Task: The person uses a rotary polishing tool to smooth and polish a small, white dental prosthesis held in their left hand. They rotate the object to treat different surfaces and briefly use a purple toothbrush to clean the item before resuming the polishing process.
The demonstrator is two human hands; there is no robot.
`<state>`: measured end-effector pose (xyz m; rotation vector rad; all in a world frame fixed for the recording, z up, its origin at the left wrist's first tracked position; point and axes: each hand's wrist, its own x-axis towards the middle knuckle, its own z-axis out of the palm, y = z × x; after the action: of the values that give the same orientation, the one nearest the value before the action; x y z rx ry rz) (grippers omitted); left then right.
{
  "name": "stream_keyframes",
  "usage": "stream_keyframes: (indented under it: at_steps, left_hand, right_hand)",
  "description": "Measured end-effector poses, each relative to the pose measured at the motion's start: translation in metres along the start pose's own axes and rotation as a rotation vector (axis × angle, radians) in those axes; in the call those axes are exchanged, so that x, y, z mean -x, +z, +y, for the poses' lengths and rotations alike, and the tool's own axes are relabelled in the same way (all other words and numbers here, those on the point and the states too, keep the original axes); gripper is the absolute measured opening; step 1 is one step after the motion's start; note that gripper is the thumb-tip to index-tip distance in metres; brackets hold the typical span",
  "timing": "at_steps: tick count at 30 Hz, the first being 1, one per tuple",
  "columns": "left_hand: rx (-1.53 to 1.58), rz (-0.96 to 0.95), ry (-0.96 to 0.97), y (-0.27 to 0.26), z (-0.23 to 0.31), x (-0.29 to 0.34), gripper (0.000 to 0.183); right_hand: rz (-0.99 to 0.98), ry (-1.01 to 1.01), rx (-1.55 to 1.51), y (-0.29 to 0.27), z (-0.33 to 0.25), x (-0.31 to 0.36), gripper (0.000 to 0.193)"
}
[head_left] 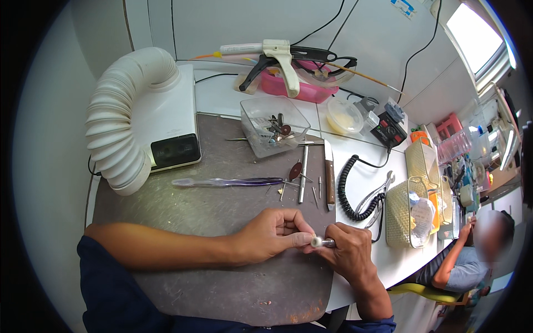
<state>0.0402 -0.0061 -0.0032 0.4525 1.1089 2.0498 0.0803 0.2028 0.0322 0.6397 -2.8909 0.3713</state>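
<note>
My right hand (351, 250) is closed around a metal rotary handpiece (329, 243) with a whitish round tip pointing left. That tip meets the fingertips of my left hand (272, 236), which is closed in a pinch. Whatever sits between those fingers is too small and hidden to make out. Just beyond my hands lie a purple-handled toothbrush (239, 182), a dark red disc (295, 170) on a thin shank, a slim metal rod (303, 177), loose burs (319, 187) and a knife with a brown handle (330, 177).
A ribbed white hose (108, 122) bends over a white box at left. Behind stand a clear bin (275, 130) of discs, a pink tray (300, 89) and a glue gun (286, 61). At right are a coiled black cable (347, 194), pliers (375, 205), woven baskets (401, 213) and another seated person (466, 266).
</note>
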Motion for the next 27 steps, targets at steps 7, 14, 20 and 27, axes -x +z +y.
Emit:
stream_keyframes:
  at_steps: [7, 14, 20, 27]
  left_hand:
    - [-0.054, 0.036, -0.026, 0.0014, 0.0027, 0.0001, 0.015]
    - [-0.078, 0.059, -0.076, 0.0015, 0.0053, 0.0011, 0.015]
    - [-0.086, 0.065, -0.085, 0.002, 0.0075, 0.0008, 0.015]
    - [-0.067, -0.01, -0.074, 0.0013, 0.0092, -0.001, 0.009]
  right_hand:
    - [-0.031, 0.022, 0.002, -0.0066, -0.0023, -0.0045, 0.058]
    - [0.019, 0.015, 0.001, -0.0044, -0.0002, -0.0063, 0.061]
    - [0.034, 0.001, 0.006, -0.0034, 0.0022, -0.0052, 0.061]
    - [0.052, -0.122, 0.018, -0.0053, 0.0045, -0.0031, 0.051]
